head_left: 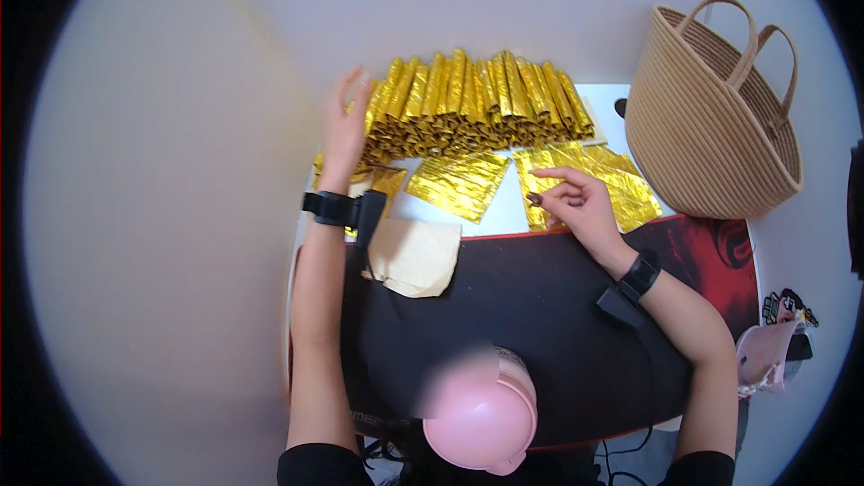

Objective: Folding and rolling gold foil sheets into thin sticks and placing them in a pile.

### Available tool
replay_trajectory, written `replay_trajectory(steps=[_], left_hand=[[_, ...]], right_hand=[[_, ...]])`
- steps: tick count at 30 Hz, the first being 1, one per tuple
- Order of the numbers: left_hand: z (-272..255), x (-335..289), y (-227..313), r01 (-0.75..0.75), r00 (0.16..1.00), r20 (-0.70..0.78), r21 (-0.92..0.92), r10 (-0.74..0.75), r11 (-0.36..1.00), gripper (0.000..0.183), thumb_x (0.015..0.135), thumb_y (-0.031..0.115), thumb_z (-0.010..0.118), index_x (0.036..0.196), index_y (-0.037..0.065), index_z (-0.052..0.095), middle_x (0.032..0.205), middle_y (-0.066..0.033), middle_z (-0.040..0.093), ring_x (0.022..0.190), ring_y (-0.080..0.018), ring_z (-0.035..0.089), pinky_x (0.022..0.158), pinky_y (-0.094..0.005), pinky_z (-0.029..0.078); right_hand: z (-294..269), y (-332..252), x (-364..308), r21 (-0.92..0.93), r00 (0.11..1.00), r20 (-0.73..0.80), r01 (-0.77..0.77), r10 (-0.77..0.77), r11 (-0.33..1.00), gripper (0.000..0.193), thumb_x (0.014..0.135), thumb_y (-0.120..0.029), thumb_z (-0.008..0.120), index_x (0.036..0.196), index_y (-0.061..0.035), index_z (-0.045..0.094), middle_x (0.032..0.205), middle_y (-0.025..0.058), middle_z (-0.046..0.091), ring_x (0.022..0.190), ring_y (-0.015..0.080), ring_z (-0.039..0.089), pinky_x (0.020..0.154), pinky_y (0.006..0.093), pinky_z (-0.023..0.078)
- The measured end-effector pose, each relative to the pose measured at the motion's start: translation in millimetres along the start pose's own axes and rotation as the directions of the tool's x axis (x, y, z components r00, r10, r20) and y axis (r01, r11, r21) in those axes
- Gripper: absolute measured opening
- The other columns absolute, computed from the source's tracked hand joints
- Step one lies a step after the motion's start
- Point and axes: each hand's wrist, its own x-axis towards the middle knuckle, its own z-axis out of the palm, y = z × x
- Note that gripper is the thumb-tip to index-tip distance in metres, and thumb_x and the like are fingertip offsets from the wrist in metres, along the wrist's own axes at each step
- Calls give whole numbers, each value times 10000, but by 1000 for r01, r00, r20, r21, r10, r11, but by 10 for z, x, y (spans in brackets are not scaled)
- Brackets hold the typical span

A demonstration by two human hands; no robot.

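A big stack of rolled gold foil paper [468, 108] lies along the wall at the back of the table. At its left end is my left hand [344, 130], fingers raised and apart, beside the outermost rolls; I see nothing held in it. My right hand [580, 207] hovers over flat gold foil sheets [621, 182], its index finger stretched out and its thumb apart. A small dark spot shows at the thumb tip; I cannot tell what it is. Between the hands lies another gold sheet [459, 184]. Pale cream paper [416, 256] rests near my left wrist.
A tan woven basket [711, 117] with two handles leans at the back right. The black desk mat [531, 306] covers the front. A pink round-lidded container [481, 427] stands at the near edge. On the right is a pink holder [765, 355]. Cables hang from both wristbands.
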Motion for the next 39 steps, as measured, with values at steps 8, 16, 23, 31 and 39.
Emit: replay_trajectory(steps=[8, 16, 23, 31, 39], left_hand=[[-448, -200, 1382, -114, 985, -173, -554, 19, 825, 543, 982, 326, 281, 1404, -15, 272, 1449, -105, 336, 1353, -182, 272, 1125, -357, 157], [-1447, -2048, 400, 121, 981, -40, -632, -188, 765, 534, 943, 272, 340, 1398, -4, 291, 1434, -113, 355, 1340, -204, 291, 1120, -362, 174], [-1170, -2094, 189, 60, 989, -75, -586, -127, 808, 536, 910, 225, 392, 1392, 6, 309, 1421, -120, 372, 1330, -223, 308, 1115, -367, 189], [-937, -1978, 22, -62, 994, -106, -564, 1, 824, 551, 871, 171, 451, 1386, 17, 329, 1406, -128, 391, 1317, -244, 327, 1110, -372, 206], [-2239, -2284, -792, -46, 991, 97, -374, 89, 926, 577, 833, 117, 510, 1379, 27, 349, 1391, -135, 410, 1305, -266, 347, 1104, -378, 223]], right_hand=[[-163, 38, -31, -61, 998, 24, -60, 61, 996, 229, 856, -93, 622, 1075, -29, 639, 705, 27, 651, 572, 33, 558, 514, 173, 442], [-24, 47, 56, -41, 994, 83, -72, 76, 997, 178, 854, -98, 628, 1006, -11, 658, 710, 31, 652, 571, 29, 557, 516, 170, 443], [-5, 74, 38, -161, 993, 74, -78, 91, 984, 163, 858, -81, 606, 984, 12, 656, 709, 50, 659, 596, 51, 596, 525, 177, 453], [-8, 78, -53, -144, 991, 123, -41, 59, 989, 152, 864, -102, 613, 965, 1, 662, 700, 29, 654, 610, 38, 585, 534, 180, 452], [-56, 99, 31, -127, 988, 156, 15, 5, 992, 117, 851, -90, 612, 913, -20, 682, 672, 26, 659, 562, 27, 576, 521, 173, 455]])
